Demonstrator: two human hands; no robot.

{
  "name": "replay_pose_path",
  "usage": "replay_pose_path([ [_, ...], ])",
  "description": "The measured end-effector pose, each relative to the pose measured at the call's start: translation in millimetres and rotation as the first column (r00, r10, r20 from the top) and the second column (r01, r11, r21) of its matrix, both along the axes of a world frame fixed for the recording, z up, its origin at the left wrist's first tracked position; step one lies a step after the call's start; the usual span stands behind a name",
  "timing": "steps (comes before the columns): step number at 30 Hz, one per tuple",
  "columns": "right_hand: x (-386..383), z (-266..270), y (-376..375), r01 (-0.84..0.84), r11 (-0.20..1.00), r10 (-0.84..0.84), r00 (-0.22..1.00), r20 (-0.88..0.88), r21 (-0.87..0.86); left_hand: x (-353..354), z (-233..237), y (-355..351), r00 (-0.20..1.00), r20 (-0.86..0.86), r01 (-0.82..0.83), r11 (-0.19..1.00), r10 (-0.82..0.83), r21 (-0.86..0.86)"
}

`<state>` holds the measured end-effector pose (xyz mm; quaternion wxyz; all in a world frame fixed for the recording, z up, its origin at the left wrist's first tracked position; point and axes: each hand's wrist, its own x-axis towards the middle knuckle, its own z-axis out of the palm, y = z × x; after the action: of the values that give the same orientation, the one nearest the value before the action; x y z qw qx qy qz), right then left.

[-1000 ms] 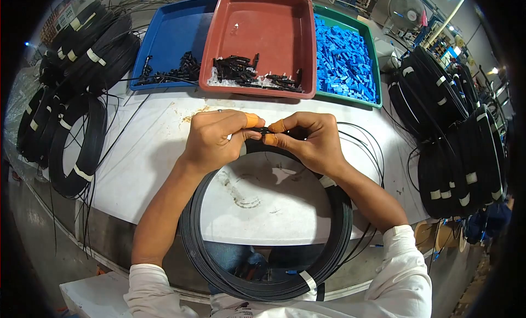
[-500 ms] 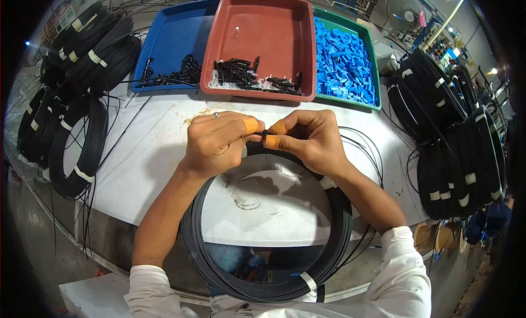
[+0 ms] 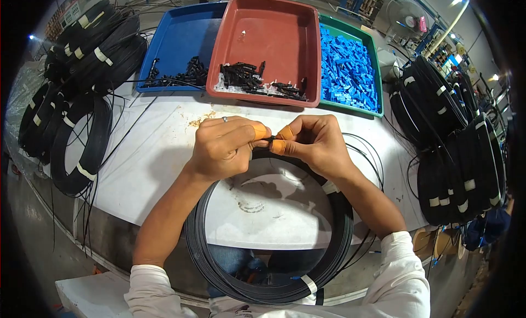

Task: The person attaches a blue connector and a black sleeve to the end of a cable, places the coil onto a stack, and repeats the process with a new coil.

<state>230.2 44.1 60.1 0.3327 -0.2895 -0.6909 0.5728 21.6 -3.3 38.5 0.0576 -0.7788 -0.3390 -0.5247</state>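
My left hand [image 3: 226, 148] and my right hand [image 3: 315, 142] meet above the far side of a large black cable coil [image 3: 197, 238]. Both pinch a small black piece [image 3: 270, 138] between orange-wrapped fingertips; much of it is hidden by the fingers. The coil is bound with white tape [image 3: 308, 284] and hangs over the table's near edge toward the lap. A red tray [image 3: 268, 33] beyond the hands holds black parts [image 3: 241, 77] and whitish bits.
A blue tray [image 3: 186, 36] with black parts stands behind left, a green tray [image 3: 378, 71] of blue pieces [image 3: 348, 69] behind right. Taped black coils are piled at left [image 3: 82, 148] and right [image 3: 460, 175] of the white table [image 3: 148, 170]. Loose cables trail beside my right forearm.
The view has shifted slightly, so the trays sit a little lower and farther right. Both hands still pinch the small black piece, with my left hand a little closer to my right.
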Motion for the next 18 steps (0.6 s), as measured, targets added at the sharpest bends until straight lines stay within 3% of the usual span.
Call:
replay_pose_path([
  [4, -0.1, -0.9, 0.6, -0.022, 0.999, 0.023, 0.999, -0.029, 0.025, 0.3, 1.2, 1.5, 1.000, 0.020, 0.008, 1.000, -0.008, 0.011],
  [7, 0.3, 3.1, -0.7, -0.013, 0.999, 0.011, 0.999, 0.043, 0.040, 0.7, 0.2, 1.0, 0.999, 0.027, 0.018, 1.000, -0.018, -0.015],
  [18, -2.9, 0.4, -5.2, -0.008, 0.999, 0.009, 0.999, -0.041, 0.034, 5.4, 1.4, 1.6, 0.999, 0.046, -0.020, 1.000, 0.020, 0.005],
])
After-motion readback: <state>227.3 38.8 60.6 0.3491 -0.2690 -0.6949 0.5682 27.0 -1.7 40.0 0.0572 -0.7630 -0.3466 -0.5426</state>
